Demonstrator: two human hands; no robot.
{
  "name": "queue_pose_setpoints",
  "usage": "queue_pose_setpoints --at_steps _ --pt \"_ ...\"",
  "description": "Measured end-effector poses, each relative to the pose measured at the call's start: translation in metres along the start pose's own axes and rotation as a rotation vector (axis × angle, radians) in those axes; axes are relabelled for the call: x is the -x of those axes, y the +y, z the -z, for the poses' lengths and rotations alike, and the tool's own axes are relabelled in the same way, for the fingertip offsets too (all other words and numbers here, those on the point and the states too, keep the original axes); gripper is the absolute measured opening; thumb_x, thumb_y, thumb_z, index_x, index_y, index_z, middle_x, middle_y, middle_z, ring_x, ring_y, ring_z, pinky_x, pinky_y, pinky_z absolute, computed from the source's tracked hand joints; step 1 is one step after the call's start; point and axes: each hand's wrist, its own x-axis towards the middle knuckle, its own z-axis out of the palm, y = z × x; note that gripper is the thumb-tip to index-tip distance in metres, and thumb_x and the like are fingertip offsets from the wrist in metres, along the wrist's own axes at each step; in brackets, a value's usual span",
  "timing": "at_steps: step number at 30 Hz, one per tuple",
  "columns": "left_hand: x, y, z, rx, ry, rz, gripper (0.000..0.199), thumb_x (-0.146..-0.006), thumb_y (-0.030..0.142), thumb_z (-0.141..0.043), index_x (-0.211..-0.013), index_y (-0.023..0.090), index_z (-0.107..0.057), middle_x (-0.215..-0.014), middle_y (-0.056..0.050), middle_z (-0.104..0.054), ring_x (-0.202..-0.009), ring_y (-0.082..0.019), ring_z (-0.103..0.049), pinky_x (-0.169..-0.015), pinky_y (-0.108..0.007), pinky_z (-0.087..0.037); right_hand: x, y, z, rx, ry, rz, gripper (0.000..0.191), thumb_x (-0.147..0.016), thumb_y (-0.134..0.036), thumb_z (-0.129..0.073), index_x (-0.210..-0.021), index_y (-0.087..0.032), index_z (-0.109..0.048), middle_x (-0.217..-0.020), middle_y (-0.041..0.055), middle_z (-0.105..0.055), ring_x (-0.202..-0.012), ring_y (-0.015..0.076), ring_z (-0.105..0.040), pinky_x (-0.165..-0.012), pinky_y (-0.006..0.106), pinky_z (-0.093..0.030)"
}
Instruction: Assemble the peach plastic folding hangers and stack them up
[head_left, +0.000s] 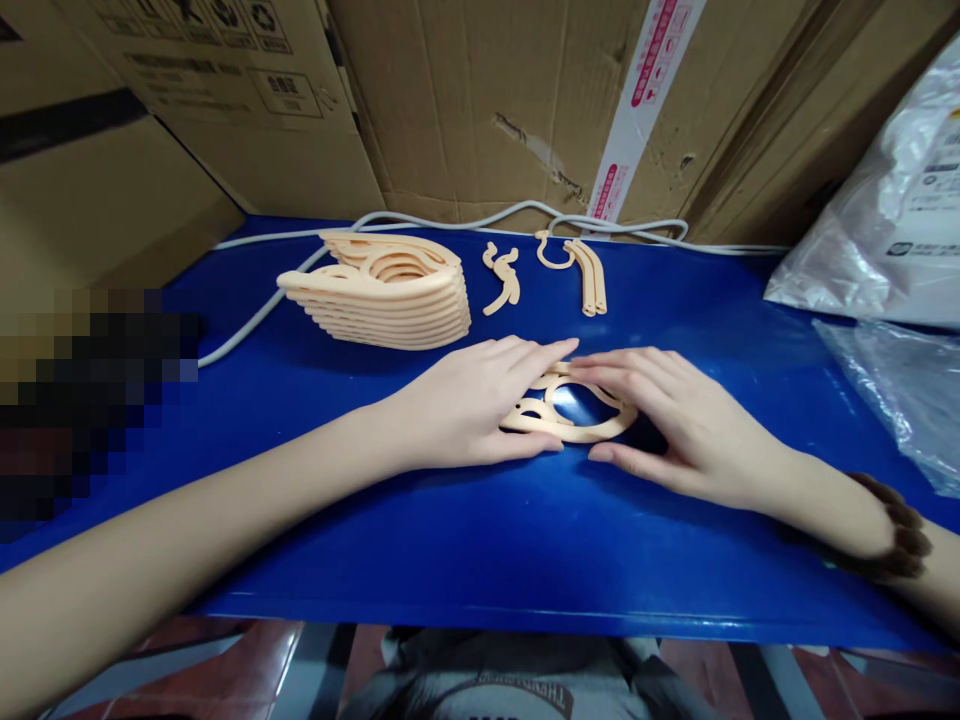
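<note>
A cream plastic piece [589,432] with curved openings lies flat on the blue table [480,560], between my two hands. Across its left end rests my left hand [487,400], fingers stretched out and thumb along the near edge. My right hand [667,415] touches its right end, fingertips on the far edge, thumb apart near the front edge. Behind my left hand stands a stack of similar cream pieces [390,300]. Small curved pieces [504,278] lie beyond my hands, with a hook [553,255] and short curved bars [589,278] to their right.
Cardboard boxes [487,100] stand along the back edge. A white cable [450,217] runs in front of them and down the left side. Clear plastic bags [885,220] lie at the right.
</note>
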Motion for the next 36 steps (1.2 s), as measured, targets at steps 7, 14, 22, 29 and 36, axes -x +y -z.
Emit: queue_pose_setpoints --at_steps 7,14,22,29,36 --pt "-0.001 0.003 0.006 -0.106 0.192 -0.139 0.065 -0.089 0.043 -0.065 -0.138 0.006 -0.044 -0.133 -0.017 -0.056 -0.120 -0.026 -0.055 -0.101 -0.037 -0.046 0.000 0.001 0.013 -0.465 0.051 -0.514 0.036 -0.090 -0.055 -0.056 -0.087 -0.020 -0.062 -0.071 -0.0005 -0.057 -0.060 0.0140 -0.047 -0.054 0.028 -0.034" --pt "-0.002 0.002 0.006 -0.134 0.227 -0.196 0.084 -0.082 0.059 -0.067 -0.138 0.002 -0.044 -0.132 -0.020 -0.056 -0.120 -0.028 -0.055 -0.101 -0.038 -0.047 -0.002 -0.003 0.015 -0.952 -0.001 -0.676 0.035 -0.087 -0.053 -0.062 -0.079 -0.019 -0.061 -0.060 -0.0049 -0.042 -0.052 0.0089 -0.030 -0.047 0.025 -0.021" --pt "-0.003 0.002 0.006 -0.147 0.234 -0.207 0.081 -0.084 0.056 -0.066 -0.138 0.001 -0.043 -0.131 -0.021 -0.057 -0.118 -0.029 -0.056 -0.100 -0.039 -0.048 -0.004 -0.005 0.014 -0.917 0.007 -0.620 0.034 -0.089 -0.049 -0.061 -0.076 -0.018 -0.057 -0.060 -0.0056 -0.038 -0.052 0.0083 -0.029 -0.045 0.023 -0.020" --pt "-0.002 0.003 0.008 -0.123 0.206 -0.194 0.075 -0.086 0.051 -0.066 -0.141 0.006 -0.039 -0.133 -0.021 -0.055 -0.120 -0.030 -0.055 -0.101 -0.042 -0.047 -0.004 -0.004 0.015 -0.865 0.005 -0.583 0.034 -0.089 -0.050 -0.060 -0.077 -0.019 -0.057 -0.062 -0.0046 -0.041 -0.052 0.0092 -0.031 -0.044 0.024 -0.022" --pt "-0.002 0.014 0.017 -0.094 0.204 -0.130 0.064 -0.088 0.032 -0.062 -0.142 0.009 -0.038 -0.137 -0.019 -0.051 -0.127 -0.029 -0.051 -0.105 -0.043 -0.046 0.002 0.003 0.013 -0.920 0.091 -0.549 0.045 -0.097 -0.057 -0.040 -0.081 -0.020 -0.059 -0.066 -0.0018 -0.053 -0.058 0.0120 -0.045 -0.054 0.026 -0.037"
